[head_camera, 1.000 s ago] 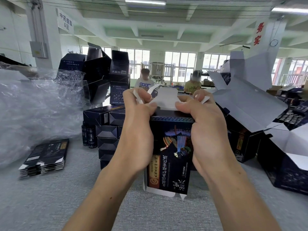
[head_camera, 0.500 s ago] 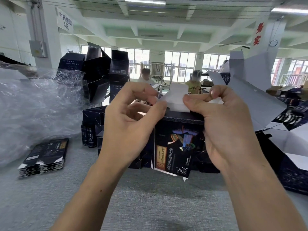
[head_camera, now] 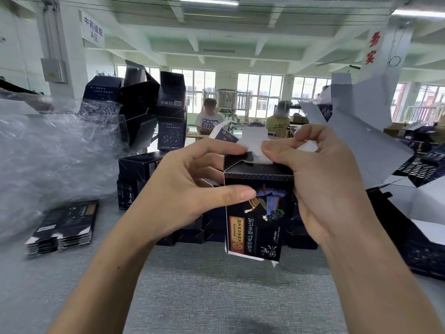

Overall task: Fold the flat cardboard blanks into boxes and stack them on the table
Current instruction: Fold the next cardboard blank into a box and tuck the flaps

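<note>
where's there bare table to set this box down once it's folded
Bare grey table lies in the near middle, below the held box and in front of the stacked boxes. There is more in front of the flat blanks at left. Crowded: plastic wrap far left, open boxes at right.

The left forearm [head_camera: 113, 273] and the right forearm [head_camera: 375, 273], both bare, reach in from the near edge and close toward each other in the middle. The left hand [head_camera: 190, 186] shows its back, thumb laid flat across the front face of the box [head_camera: 260, 220], forefinger stretched out above it to the top edge. The right hand [head_camera: 327, 189] wraps the box's right side, wrist bent, its thumb reaching left onto the white flap [head_camera: 255, 141] until it almost meets the left forefinger; its other fingers are curled over on the far side
</note>
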